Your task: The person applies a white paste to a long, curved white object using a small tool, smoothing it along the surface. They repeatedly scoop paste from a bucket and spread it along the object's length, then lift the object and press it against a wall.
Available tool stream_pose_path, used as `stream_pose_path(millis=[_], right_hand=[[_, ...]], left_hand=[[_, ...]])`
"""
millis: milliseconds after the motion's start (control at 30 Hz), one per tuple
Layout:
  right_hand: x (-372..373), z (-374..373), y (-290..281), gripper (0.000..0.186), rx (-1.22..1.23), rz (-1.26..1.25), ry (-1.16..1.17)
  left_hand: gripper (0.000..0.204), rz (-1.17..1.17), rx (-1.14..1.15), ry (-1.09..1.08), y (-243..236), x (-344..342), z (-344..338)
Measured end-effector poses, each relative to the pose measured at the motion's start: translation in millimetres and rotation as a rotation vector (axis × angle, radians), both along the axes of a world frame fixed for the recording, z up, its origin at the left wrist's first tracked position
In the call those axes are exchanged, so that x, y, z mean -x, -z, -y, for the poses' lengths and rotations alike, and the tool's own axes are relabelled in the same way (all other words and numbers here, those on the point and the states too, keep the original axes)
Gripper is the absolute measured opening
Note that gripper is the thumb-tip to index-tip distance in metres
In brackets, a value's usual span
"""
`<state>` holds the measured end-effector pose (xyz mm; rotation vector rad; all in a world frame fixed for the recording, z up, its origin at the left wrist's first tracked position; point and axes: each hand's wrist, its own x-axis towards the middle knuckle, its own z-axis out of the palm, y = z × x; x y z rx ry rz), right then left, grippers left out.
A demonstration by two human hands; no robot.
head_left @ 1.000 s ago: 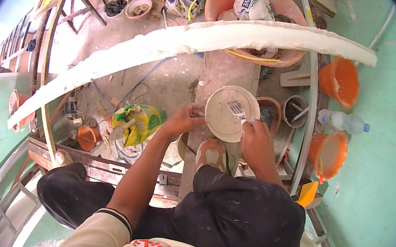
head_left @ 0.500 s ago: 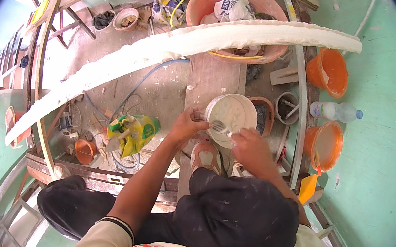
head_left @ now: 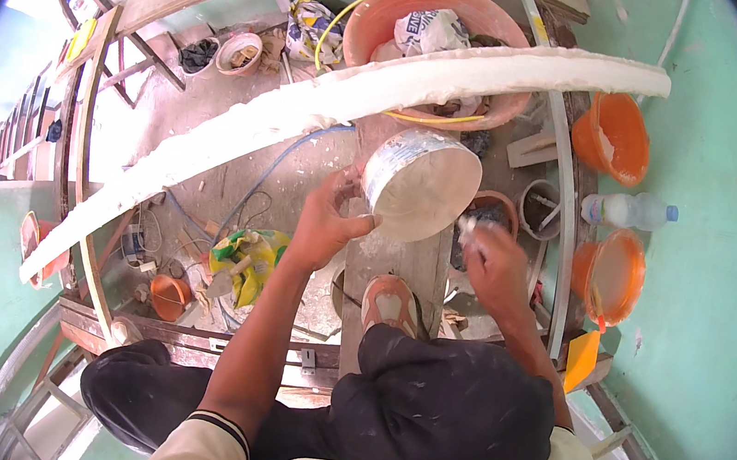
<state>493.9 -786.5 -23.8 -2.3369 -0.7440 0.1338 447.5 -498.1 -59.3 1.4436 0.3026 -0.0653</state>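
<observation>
In front of me a round white tub (head_left: 385, 172) with pale, wet-looking residue inside is tilted, its opening turned toward me. My left hand (head_left: 332, 222) is closed on its left side, thumb at the near edge and fingers partly hidden behind the wall. To the right of the tub, apart from it, my right hand (head_left: 493, 263) is closed around a small plaster-smeared tool (head_left: 467, 228). The tool is blurred and mostly covered by the fingers, so its kind is unclear.
A long white plaster strip (head_left: 293, 94) arcs across, above the plank (head_left: 395, 275) under my foot. A large orange basin (head_left: 373, 21) lies beyond. Orange buckets (head_left: 618, 137) and a plastic bottle (head_left: 630, 210) line the right; a yellow-green bag (head_left: 252, 280) lies left.
The tub has moved slightly up in view and tipped toward me, my left hand now gripping its side. My right hand has drawn the tool out of the tub toward the right.
</observation>
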Motion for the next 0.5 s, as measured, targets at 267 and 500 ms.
stream_pose_path(millis=[267, 500], right_hand=[[31, -24, 5, 0.027, 0.017, 0.167, -0.008], [13, -20, 7, 0.032, 0.092, 0.338, 0.140]], left_hand=[[0.078, 0.094, -0.019, 0.003, 2, -3, 7], [0.077, 0.121, 0.081, -0.008, -2, 4, 24]])
